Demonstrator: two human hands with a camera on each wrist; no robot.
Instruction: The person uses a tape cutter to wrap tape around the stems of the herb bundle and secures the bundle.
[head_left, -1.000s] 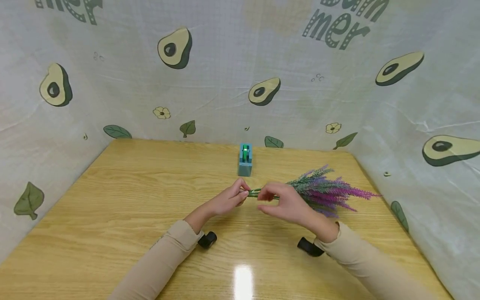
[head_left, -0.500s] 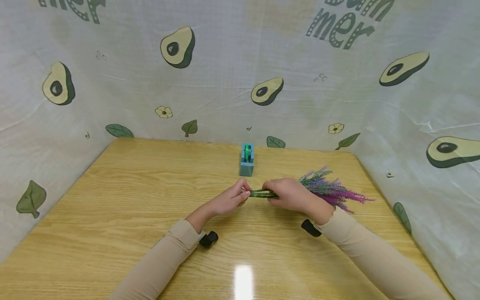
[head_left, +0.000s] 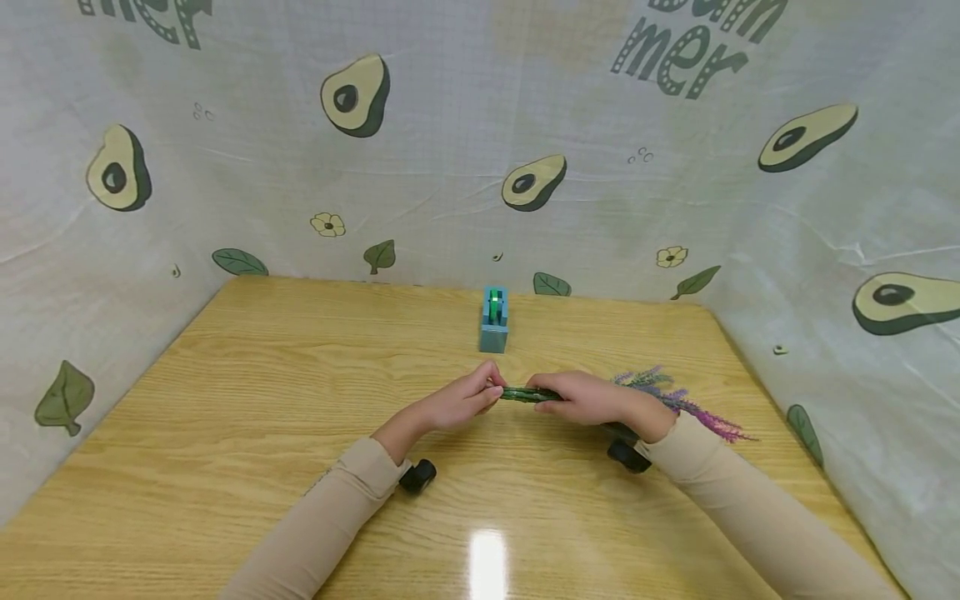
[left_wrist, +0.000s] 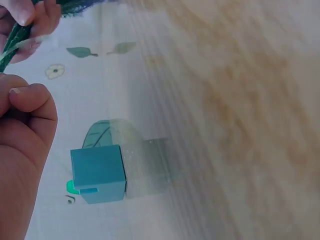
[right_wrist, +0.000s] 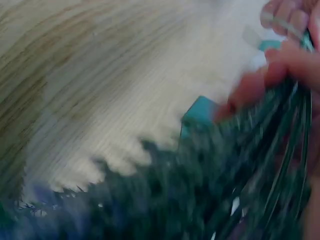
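A bunch of lavender-like flowers (head_left: pixel 716 422), purple and magenta with green stems (head_left: pixel 519 394), lies across both hands. My left hand (head_left: pixel 450 403) pinches the cut ends of the stems. Farther up the bunch, my right hand (head_left: pixel 588 398) grips the stems and hides part of the blossoms. In the left wrist view, a pale translucent strip (left_wrist: pixel 31 42) crosses the stems between the hands. Blurred foliage (right_wrist: pixel 185 185) fills the lower right wrist view, spreading out from the right hand (right_wrist: pixel 285 67).
Behind the hands stands a blue tape dispenser (head_left: pixel 493 336) with a green roll. The wooden table (head_left: pixel 300 350) is backed by a cloth (head_left: pixel 435 167) printed with avocados. Black wrist cameras (head_left: pixel 417 476) hang below both sleeves.
My right hand, loosely raised over the stems at first, has closed round them. The stems are drawn into a tighter bundle and the blossoms have tipped lower. My left hand keeps its pinch.
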